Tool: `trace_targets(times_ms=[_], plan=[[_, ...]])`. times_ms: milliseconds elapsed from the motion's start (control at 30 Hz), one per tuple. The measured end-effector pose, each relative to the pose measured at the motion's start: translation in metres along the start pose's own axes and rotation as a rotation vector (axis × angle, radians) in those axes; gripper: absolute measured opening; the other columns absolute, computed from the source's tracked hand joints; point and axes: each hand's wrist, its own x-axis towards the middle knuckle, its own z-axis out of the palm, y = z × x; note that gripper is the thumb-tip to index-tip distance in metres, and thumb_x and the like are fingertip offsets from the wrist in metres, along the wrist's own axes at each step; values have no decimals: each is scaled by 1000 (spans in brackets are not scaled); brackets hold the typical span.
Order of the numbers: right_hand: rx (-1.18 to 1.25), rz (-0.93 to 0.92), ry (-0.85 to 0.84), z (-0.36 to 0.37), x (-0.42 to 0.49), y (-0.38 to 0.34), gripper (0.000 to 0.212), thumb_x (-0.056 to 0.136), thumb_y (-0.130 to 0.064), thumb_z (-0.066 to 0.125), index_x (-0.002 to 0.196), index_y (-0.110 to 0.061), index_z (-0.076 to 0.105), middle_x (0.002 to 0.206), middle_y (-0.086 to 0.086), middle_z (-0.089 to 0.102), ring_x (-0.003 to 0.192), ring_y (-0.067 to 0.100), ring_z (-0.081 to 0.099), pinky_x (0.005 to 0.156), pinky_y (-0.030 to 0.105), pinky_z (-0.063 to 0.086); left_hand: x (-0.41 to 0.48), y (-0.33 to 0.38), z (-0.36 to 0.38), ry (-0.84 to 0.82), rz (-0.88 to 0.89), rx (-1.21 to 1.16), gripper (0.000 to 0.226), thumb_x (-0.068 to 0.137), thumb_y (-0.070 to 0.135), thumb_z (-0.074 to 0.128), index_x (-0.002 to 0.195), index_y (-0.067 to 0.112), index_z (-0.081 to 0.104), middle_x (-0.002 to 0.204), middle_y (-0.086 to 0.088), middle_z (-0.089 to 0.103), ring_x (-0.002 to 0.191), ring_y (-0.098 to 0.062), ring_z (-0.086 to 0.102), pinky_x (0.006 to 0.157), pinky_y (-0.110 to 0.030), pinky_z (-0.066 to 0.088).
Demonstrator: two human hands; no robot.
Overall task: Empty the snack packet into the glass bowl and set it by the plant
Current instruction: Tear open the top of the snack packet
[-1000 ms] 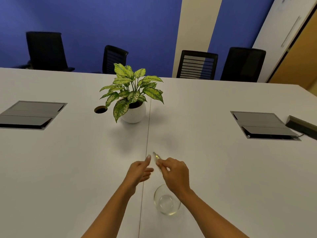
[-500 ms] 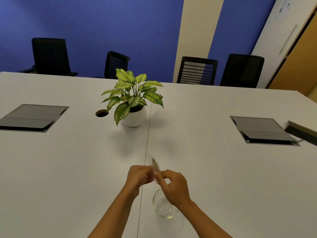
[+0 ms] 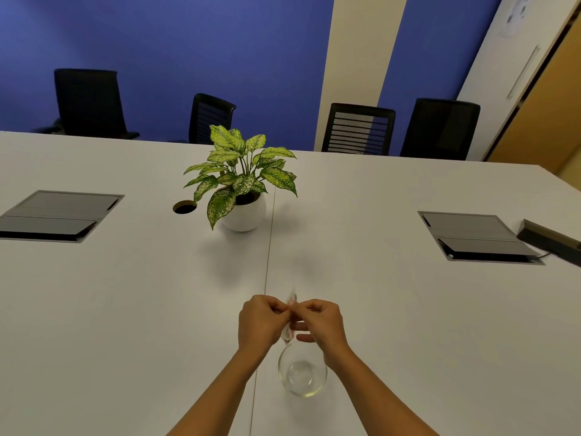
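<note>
A small snack packet (image 3: 288, 333) is pinched between my left hand (image 3: 259, 322) and my right hand (image 3: 323, 324), which meet at its top edge above the table. Most of the packet is hidden by my fingers; only a pale strip with a bit of pink shows. Just below and nearer to me stands the clear glass bowl (image 3: 302, 374), which looks empty. The green leafy plant (image 3: 242, 174) in a round white pot (image 3: 243, 214) stands farther back, left of the table seam.
The white table (image 3: 377, 294) has grey flip-up cable boxes at the left (image 3: 59, 215) and right (image 3: 478, 236), a round cable hole (image 3: 185, 207) beside the pot, and a dark box (image 3: 550, 240) at the right edge. Black chairs (image 3: 358, 127) line the far side.
My left hand has closed in on the packet, so both hands now grip its top. The hands sit slightly nearer the bowl and the camera has tilted up a little.
</note>
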Motion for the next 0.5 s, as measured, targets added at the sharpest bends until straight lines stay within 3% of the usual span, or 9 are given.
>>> trace_targets(times_ms=[233,500], plan=[[-63,36,-5,-3,3,1,15,87,-9,64,79,-3,75,75,10,78,65,21,76,50,24,57,-1,-3,1,-32,17,-3,9,72,28,82,73,19,78,65,8,72,58,-6,67,54,-9,45],[-146,-6,-70,-6,7,-3,11,88,-12,65,83,-7,73,77,5,78,69,18,77,53,26,59,0,-15,-3,-52,48,-135,11,74,28,81,74,18,78,64,7,72,59,-10,70,60,-16,57]])
